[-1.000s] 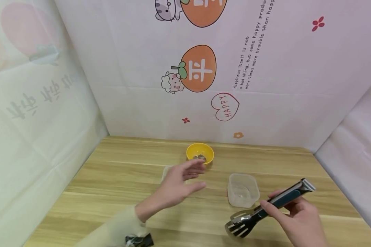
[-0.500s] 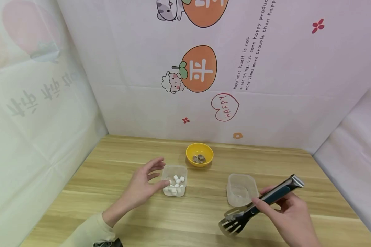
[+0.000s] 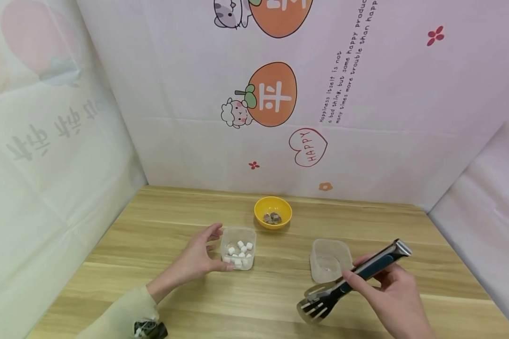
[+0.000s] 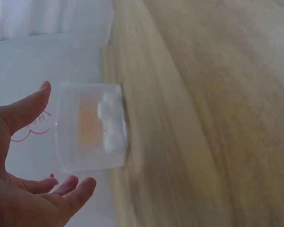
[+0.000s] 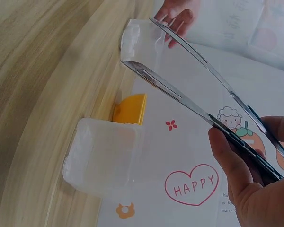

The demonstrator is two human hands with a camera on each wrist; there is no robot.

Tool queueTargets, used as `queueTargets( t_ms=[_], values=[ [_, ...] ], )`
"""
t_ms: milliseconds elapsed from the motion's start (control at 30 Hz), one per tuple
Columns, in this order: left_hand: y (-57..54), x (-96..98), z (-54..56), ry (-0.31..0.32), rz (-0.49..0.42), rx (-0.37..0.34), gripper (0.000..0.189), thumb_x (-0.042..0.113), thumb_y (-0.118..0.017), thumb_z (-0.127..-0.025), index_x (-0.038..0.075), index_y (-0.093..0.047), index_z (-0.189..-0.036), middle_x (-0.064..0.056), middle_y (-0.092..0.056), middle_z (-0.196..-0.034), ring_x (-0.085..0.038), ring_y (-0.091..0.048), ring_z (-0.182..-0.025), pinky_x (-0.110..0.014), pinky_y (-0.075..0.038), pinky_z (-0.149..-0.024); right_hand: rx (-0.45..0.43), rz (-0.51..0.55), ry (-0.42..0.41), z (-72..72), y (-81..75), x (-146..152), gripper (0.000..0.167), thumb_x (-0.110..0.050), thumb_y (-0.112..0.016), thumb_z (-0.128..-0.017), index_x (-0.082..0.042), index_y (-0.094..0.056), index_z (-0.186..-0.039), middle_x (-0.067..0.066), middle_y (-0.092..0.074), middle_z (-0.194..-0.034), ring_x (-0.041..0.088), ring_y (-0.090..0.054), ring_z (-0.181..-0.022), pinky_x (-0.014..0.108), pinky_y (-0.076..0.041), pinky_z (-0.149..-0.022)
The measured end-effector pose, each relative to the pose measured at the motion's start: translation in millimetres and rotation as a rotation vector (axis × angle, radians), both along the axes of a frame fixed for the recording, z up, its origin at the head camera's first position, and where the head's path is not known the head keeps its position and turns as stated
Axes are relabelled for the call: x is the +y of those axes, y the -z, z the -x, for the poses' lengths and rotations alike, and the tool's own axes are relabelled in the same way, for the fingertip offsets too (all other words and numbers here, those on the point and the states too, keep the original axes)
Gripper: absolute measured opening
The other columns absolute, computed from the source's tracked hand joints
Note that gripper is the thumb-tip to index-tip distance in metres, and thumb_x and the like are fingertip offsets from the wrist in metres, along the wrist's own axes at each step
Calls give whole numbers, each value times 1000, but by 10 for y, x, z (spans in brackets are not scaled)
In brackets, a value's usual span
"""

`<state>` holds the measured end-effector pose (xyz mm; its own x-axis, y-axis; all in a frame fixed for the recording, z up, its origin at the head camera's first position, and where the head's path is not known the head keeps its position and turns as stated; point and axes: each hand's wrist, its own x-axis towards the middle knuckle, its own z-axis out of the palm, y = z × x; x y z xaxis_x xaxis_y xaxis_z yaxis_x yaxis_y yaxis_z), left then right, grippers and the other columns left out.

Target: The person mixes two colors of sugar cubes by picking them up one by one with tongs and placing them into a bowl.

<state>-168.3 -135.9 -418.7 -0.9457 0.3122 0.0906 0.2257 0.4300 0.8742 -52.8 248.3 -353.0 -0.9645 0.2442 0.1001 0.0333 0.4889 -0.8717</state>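
Observation:
My left hand [image 3: 193, 258] is beside a clear plastic tub [image 3: 226, 238] on the table, fingers spread at its left side and thumb at its near edge. In the left wrist view, thumb and fingers are wide apart just short of the tub [image 4: 68, 158]. Several small white chunky pieces [image 3: 240, 246] lie inside it. My right hand [image 3: 396, 294] grips a pair of kitchen tongs [image 3: 375, 267] by the dark handle, slotted heads pointing down and left. The right wrist view shows the arms of the tongs [image 5: 180, 97] apart, nothing between them.
A second clear tub [image 3: 320, 270] stands on the right, just behind the tongs. At the back is a yellow bowl [image 3: 260, 207] with several grey-brown lumps [image 3: 273, 218]. A printed white cloth [image 3: 186, 155] rises behind the wooden table [image 3: 169, 207].
My left hand has moved left and back from in front of the tub to its left side, uncovering the white pieces. The right hand with the tongs has shifted slightly left.

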Motion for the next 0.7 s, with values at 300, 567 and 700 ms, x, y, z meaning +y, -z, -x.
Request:
queueTargets(
  t_ms=[300, 567, 700],
  values=[
    [125, 40, 154, 1, 50, -30, 115, 15, -102, -65, -4, -37, -158, -26, -50, -153, -46, -50, -139, -58, -43, -116, 5, 12, -21, 35, -30, -53, 36, -27, -87, -91, -5, -71, -115, 2, -74, -104, 9, -69, -91, 26, -62, -69],
    [196, 22, 220, 60, -16, -71, 112, 11, -100, -69, -3, -35, -159, -28, -42, -159, -48, -44, -143, -58, -37, -120, 37, 28, -44, 54, -49, -99, 33, -23, -86, -91, -4, -70, -114, 7, -72, -107, 8, -69, -93, 26, -64, -70],
    [225, 26, 243, 77, -35, -82, 112, 10, -99, -70, -1, -34, -160, -28, -41, -160, -48, -44, -144, -57, -37, -120, 49, 24, -46, 68, -56, -99, 34, -23, -86, -91, -4, -70, -114, 7, -71, -107, 8, -69, -94, 26, -64, -71]
  ],
)
